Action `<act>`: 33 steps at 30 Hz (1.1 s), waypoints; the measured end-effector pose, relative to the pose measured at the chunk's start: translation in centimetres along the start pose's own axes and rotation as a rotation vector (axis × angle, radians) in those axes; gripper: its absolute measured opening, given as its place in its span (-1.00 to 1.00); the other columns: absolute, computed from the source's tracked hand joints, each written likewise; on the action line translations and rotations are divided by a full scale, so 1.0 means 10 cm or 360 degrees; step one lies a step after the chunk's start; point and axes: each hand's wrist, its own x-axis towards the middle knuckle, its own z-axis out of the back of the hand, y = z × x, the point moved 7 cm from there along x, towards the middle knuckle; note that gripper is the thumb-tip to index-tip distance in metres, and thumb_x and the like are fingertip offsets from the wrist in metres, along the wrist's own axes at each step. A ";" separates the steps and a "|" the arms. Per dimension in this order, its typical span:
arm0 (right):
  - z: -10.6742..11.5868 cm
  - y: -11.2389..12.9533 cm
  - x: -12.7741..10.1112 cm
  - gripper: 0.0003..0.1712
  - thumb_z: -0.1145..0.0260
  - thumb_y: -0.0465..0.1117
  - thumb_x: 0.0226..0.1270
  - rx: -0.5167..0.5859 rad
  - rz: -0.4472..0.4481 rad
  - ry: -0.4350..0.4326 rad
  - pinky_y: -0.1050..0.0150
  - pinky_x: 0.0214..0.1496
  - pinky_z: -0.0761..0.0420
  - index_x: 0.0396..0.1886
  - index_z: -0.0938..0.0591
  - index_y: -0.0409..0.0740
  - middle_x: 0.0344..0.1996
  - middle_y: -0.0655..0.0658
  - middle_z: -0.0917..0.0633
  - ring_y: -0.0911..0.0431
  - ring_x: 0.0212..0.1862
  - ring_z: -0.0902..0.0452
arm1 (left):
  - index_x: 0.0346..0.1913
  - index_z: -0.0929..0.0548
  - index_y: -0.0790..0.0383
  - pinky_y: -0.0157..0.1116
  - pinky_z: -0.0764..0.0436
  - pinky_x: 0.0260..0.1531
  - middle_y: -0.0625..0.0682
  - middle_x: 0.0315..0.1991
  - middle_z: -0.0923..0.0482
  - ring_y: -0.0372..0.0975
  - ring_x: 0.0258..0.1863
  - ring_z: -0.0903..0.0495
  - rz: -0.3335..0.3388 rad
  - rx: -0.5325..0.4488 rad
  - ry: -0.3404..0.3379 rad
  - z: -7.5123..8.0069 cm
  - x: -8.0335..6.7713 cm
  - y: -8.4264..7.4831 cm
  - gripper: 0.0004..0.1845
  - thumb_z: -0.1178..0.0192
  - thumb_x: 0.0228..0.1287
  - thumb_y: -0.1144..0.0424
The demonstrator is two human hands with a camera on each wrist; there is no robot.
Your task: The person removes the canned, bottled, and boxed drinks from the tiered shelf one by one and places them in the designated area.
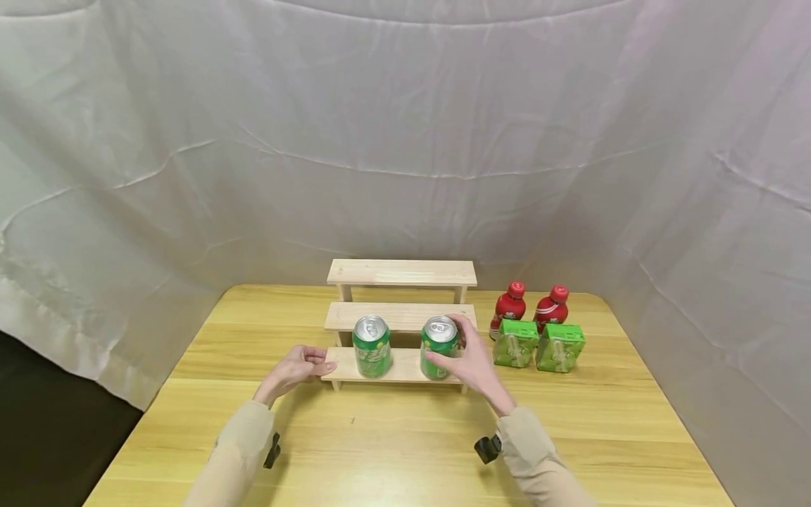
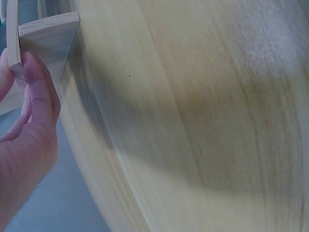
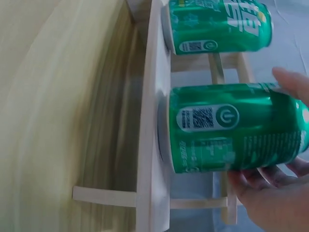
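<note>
A small three-tier wooden shelf [image 1: 401, 272] stands near the back of the table. On its lowest board are two green soda cans, a left can [image 1: 372, 346] and a right can [image 1: 438, 345], both upright and apart from each other. My right hand [image 1: 472, 358] grips the right can, thumb on one side and fingers round the other; in the right wrist view this can [image 3: 231, 128] has its base at the board. With thumb and fingers my left hand [image 1: 298, 370] pinches the left end of the lowest board [image 2: 13, 38].
Right of the shelf stand two red bottles, one [image 1: 510, 304] beside the other [image 1: 552, 307]. Two green drink cartons, a left one [image 1: 515, 343] and a right one [image 1: 560, 348], stand in front of them. A grey curtain [image 1: 405, 141] surrounds the table's back and sides.
</note>
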 end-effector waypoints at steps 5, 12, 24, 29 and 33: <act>-0.02 0.03 0.01 -0.13 -0.61 -0.24 0.02 -0.0053 0.0039 -0.0039 0.08 0.17 -0.56 0.33 -0.39 -0.15 0.15 -0.24 -0.63 -0.09 0.13 -0.57 | 0.23 -0.34 0.71 -0.12 -0.68 -0.02 0.27 -0.06 -0.57 -0.21 -0.23 -0.58 -0.0016 0.0001 0.0004 0.00 -0.01 -0.01 -0.40 -0.30 0.31 0.33; 0.00 0.04 -0.02 -0.20 -0.63 -0.29 -0.03 0.0005 0.0057 -0.0118 -0.04 0.18 -0.63 0.25 -0.48 -0.14 0.11 -0.24 -0.66 -0.12 0.11 -0.62 | 0.22 -0.36 0.70 -0.20 -0.68 -0.06 0.22 -0.09 -0.61 -0.25 -0.26 -0.59 -0.0007 -0.0014 0.0026 0.00 0.00 -0.01 -0.41 -0.30 0.32 0.33; 0.25 -0.01 -0.16 -0.14 -0.65 -0.36 -0.15 0.0053 0.0083 -0.0355 0.01 0.25 -0.59 0.24 -0.49 -0.23 0.11 -0.26 -0.65 -0.08 0.14 -0.58 | 0.19 -0.40 0.69 -0.23 -0.67 -0.14 0.17 -0.14 -0.62 -0.25 -0.28 -0.58 -0.0028 0.0007 0.0021 0.00 0.00 0.00 -0.46 -0.28 0.34 0.33; 0.45 -0.05 -0.23 -0.14 -0.65 -0.37 -0.15 0.0045 0.0074 -0.0463 0.23 0.21 -0.54 0.23 -0.47 -0.24 0.10 -0.22 -0.63 0.10 0.09 -0.51 | 0.19 -0.39 0.68 -0.23 -0.66 -0.14 0.18 -0.12 -0.61 -0.24 -0.27 -0.57 -0.0021 0.0015 0.0004 0.00 0.00 0.01 -0.45 -0.29 0.33 0.32; 0.61 -0.10 -0.29 -0.16 -0.65 -0.35 -0.12 0.0057 0.0045 -0.0558 0.46 0.09 -0.46 0.22 -0.46 -0.23 0.08 -0.17 -0.61 0.27 0.03 -0.44 | 0.18 -0.40 0.69 -0.24 -0.66 -0.15 0.16 -0.15 -0.62 -0.26 -0.29 -0.58 -0.0025 -0.0003 0.0014 0.00 0.00 0.00 -0.46 -0.28 0.33 0.32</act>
